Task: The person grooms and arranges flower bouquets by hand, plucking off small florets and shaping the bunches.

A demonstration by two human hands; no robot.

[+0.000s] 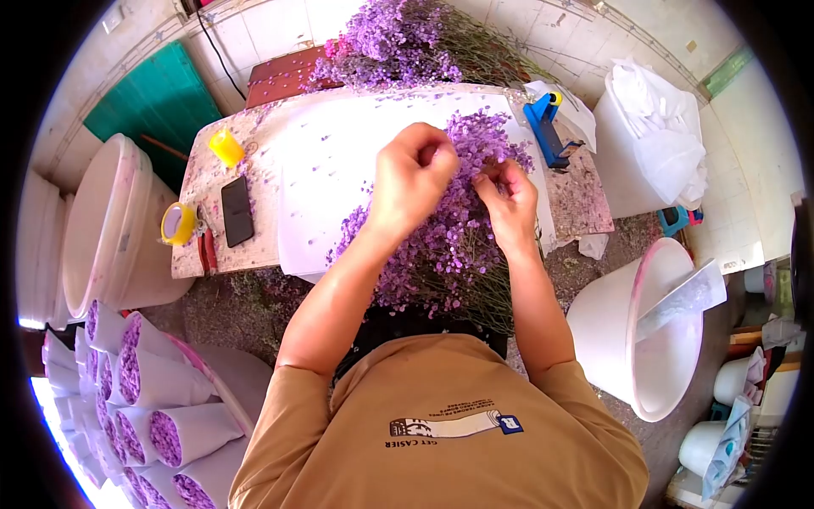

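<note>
A bunch of small purple dried flowers (441, 246) lies across the front edge of the table and over my lap, its thin green stems pointing down to the right. Above its left side my left hand (414, 178) is curled closed; what it holds, if anything, is hidden. My right hand (509, 199) is closed in a pinch on a purple flower sprig (482, 140) at the upper right of the bunch. White paper sheets (326, 153) lie under both hands, scattered with loose petals.
More purple flowers (390, 38) are heaped behind the table. A blue tape dispenser (545, 131), phone (237, 210), red-handled pliers (206, 246) and yellow tape roll (178, 224) lie on the table. Paper-wrapped bouquets (161, 377) stand left; a white bucket (606, 331) stands right.
</note>
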